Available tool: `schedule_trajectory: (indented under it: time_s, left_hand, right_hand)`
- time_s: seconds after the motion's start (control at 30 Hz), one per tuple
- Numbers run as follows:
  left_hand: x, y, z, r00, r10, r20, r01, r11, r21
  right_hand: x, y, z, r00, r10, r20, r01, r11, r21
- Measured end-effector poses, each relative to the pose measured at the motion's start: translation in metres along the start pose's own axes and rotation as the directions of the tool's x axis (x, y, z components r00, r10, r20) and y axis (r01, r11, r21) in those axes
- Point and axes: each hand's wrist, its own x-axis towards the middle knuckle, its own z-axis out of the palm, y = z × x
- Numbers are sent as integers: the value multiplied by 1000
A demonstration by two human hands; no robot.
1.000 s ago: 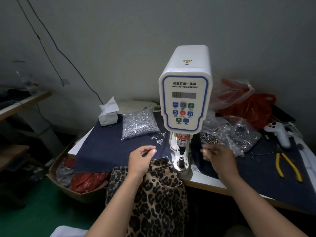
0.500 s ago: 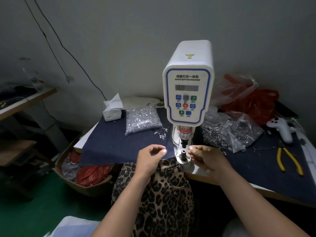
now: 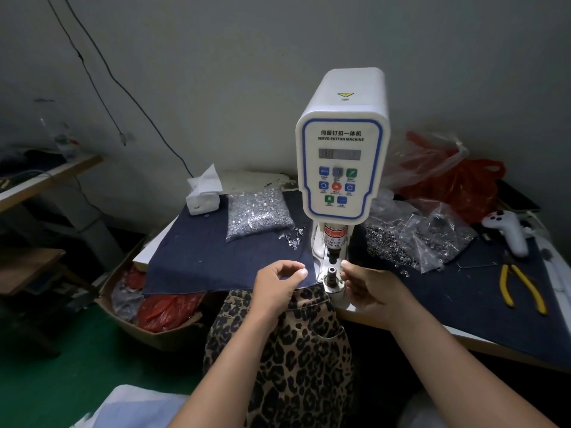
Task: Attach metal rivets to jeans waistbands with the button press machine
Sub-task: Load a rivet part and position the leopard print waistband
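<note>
The white servo button machine (image 3: pixel 341 168) stands on the table, its lower die (image 3: pixel 332 270) at the front edge. Leopard-print jeans (image 3: pixel 296 350) hang from the table edge below the die. My left hand (image 3: pixel 276 288) has curled fingers and holds the jeans' waistband up at the edge, just left of the die. My right hand (image 3: pixel 370 288) pinches its fingertips together right beside the die, on a small rivet piece that is barely visible. A clear bag of silver rivets (image 3: pixel 256 211) lies left of the machine. Loose dark rivets (image 3: pixel 386 242) lie to its right.
A dark denim cloth (image 3: pixel 216 261) covers the table. Yellow pliers (image 3: pixel 522 285), a white controller (image 3: pixel 506 227) and plastic bags (image 3: pixel 457 180) lie at the right. A tissue box (image 3: pixel 202 196) sits at the back left. A cardboard box (image 3: pixel 160 316) with red bags stands on the floor.
My right hand moved left from the loose dark rivets to the lower die. My left hand stayed at the waistband. The camera shifted slightly.
</note>
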Motion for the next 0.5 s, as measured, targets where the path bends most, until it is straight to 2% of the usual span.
schedule_trajectory:
  time_s: [0.5]
  left_hand:
    - [-1,1,9,1000,13,4,-13,1000,1]
  right_hand:
    - [-7,2,14,993,63,97,-80,980,181]
